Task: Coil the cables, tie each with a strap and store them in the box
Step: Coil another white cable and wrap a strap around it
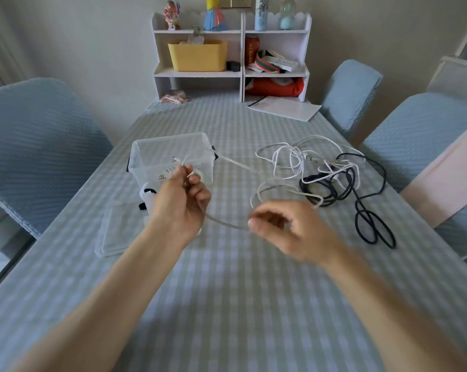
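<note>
My left hand (182,202) pinches one end of a thin white cable (224,224) just in front of the clear plastic box (173,154). The cable sags across to my right hand (283,229), which is blurred and grips it lower down; a loop of it rises behind that hand. A tangle of white cables (291,159) and a black cable (369,218) lie on the table to the right. A white strap (236,162) lies beside the box.
The box's clear lid (114,232) lies flat at the left, with a small white and black object (147,196) behind my left hand. A white shelf unit (231,55) and papers (286,108) stand at the far end. Blue chairs (33,146) flank the checked table.
</note>
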`<state>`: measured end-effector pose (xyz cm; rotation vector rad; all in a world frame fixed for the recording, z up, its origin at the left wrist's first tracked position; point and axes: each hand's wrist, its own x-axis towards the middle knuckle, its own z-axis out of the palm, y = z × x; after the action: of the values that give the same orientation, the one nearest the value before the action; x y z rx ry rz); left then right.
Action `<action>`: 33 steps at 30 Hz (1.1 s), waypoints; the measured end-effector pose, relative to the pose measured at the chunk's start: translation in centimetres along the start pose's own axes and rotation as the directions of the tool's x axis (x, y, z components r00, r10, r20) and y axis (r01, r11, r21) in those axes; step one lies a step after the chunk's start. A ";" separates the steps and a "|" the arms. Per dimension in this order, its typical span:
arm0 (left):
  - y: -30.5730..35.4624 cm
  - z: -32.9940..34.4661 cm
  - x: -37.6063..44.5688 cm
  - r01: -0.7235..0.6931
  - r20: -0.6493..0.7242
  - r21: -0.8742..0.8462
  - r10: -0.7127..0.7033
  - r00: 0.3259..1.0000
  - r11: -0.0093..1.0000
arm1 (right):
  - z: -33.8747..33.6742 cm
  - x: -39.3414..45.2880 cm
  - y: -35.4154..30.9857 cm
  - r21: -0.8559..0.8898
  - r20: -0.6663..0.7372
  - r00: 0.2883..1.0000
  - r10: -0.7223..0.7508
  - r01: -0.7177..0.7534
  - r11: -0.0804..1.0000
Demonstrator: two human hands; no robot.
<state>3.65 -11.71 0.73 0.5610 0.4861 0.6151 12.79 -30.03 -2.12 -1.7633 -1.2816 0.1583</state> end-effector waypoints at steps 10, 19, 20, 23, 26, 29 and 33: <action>-1.1 -0.5 -0.3 -0.108 0.074 0.389 0.086 0.994 0.915 | -0.7 1.0 0.1 0.504 -0.038 0.933 0.359 -0.292 0.813; -2.3 -0.6 -1.8 -0.298 0.257 0.719 0.158 0.953 0.627 | -0.3 1.4 0.9 0.693 -0.115 0.856 0.504 -0.295 0.658; -2.4 -0.7 -2.0 -0.321 0.290 0.743 0.149 0.945 0.588 | -0.3 1.5 1.0 0.687 -0.134 0.858 0.496 -0.280 0.670; -2.9 -0.5 -2.3 -0.324 0.312 0.767 0.120 0.943 0.554 | -0.3 1.3 1.2 0.596 -0.183 0.883 0.432 -0.250 0.763; -3.0 -0.4 -2.4 -0.325 0.306 0.773 0.129 0.943 0.544 | 0.0 0.8 1.7 0.096 -0.300 0.939 0.166 -0.144 0.985; -3.0 -0.8 -2.1 -0.374 0.341 0.820 0.155 0.927 0.433 | 0.9 0.8 1.9 -0.211 -0.310 0.942 -0.130 0.065 0.975; -2.6 -1.3 -2.2 -0.494 0.486 0.860 0.088 0.870 0.127 | 1.4 1.1 2.0 -0.522 -0.345 0.851 -0.396 0.177 0.834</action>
<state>2.33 -14.48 -1.29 2.0940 0.3985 0.4973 13.88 -28.40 -3.94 -1.8192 -1.2935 -0.7633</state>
